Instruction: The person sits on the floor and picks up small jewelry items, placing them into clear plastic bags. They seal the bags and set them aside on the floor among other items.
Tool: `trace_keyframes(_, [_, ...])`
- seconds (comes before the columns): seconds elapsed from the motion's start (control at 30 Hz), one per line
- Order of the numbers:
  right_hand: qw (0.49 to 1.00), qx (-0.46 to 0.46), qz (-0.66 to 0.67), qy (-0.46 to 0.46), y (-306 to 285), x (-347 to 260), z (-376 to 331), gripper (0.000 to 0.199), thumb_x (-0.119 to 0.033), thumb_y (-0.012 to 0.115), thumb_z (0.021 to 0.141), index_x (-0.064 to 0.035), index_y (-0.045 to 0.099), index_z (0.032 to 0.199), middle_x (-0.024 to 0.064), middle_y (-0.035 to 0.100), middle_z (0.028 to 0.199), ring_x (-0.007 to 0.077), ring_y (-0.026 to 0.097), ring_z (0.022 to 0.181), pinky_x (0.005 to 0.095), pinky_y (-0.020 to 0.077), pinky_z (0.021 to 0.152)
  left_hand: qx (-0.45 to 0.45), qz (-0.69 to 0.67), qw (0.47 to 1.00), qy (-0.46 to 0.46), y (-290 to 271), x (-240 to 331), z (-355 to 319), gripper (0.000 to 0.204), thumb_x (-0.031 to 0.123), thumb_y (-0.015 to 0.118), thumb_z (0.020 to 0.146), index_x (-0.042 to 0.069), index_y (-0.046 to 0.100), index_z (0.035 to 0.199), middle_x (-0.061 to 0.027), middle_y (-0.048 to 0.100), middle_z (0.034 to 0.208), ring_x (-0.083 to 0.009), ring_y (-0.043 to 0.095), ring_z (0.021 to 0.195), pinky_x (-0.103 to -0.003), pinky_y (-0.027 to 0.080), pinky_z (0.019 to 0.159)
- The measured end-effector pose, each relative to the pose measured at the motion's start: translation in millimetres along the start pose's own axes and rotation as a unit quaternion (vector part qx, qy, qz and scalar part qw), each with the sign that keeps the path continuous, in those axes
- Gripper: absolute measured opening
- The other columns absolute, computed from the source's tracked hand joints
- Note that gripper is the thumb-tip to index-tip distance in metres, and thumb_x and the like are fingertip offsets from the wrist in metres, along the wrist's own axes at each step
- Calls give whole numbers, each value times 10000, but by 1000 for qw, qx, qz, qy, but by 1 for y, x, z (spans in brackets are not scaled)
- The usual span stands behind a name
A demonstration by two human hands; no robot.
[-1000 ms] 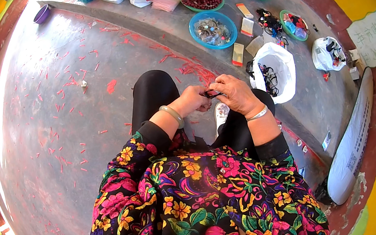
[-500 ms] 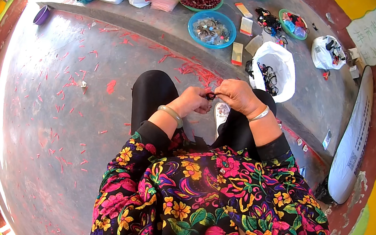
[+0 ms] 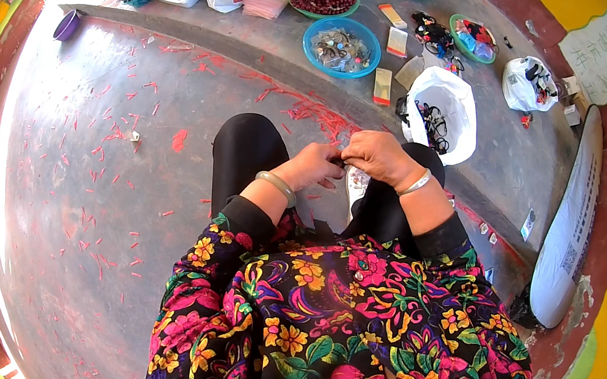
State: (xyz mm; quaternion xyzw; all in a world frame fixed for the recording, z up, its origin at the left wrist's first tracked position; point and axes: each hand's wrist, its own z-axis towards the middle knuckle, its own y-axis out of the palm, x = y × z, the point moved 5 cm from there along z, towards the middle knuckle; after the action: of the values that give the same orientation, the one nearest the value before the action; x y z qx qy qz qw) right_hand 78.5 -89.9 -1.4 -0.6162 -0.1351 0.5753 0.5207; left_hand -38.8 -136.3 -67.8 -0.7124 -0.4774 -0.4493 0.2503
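Left hand, right hand meeting, fingertips pinched on small dark item mostly hidden between them, over white shoe. White bag of dark loops near concrete step's edge; blue basin farther along same edge.

Workshop-like place | beads | blue basin of small parts | scrap-strewn floor
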Motion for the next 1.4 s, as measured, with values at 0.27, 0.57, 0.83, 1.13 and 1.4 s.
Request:
trace_keyframes(0.27, [997,-31,-67,17,7,4,1,99,-140,669,690,-130,660,787,34,566,714,233,580,711,341,462,596,34,4,999,9,-3,-2,3,268,111,611,822,14,600,1072,-50,624,997,-128,586,904,-277,532,704])
trace_keyframes(0.57, [960,14,235,148,-5,17,-2,282,-3,634,749,-17,619,1030,57,635,937,111,576,784,246,458,679,64,-116,991,-1,-9,-8,4,285,78,624,817,57,594,1099,16,603,968,-96,578,915,-270,514,736])
trace_keyframes(0.83, [922,-9,338,187,-2,11,0,208,-22,626,782,-10,640,989,31,601,845,82,564,730,214,447,640,50,-100,994,-4,-9,-9,4,279,62,632,806,45,590,1082,10,596,986,-101,579,908,-266,512,742])
trace_keyframes(1.13, [927,28,311,208,0,33,-3,118,-27,650,749,11,669,859,41,580,778,106,563,690,225,449,607,36,-61,997,10,-7,-8,6,277,52,627,801,-1,589,1070,-31,598,1005,-116,581,897,-266,536,736])
trace_keyframes(1.4, [925,27,326,194,-6,26,-1,144,-18,646,743,1,676,883,30,587,807,89,560,699,223,451,617,52,-67,996,6,-7,-7,5,258,64,629,804,3,592,1052,-35,599,981,-113,583,892,-264,535,736])
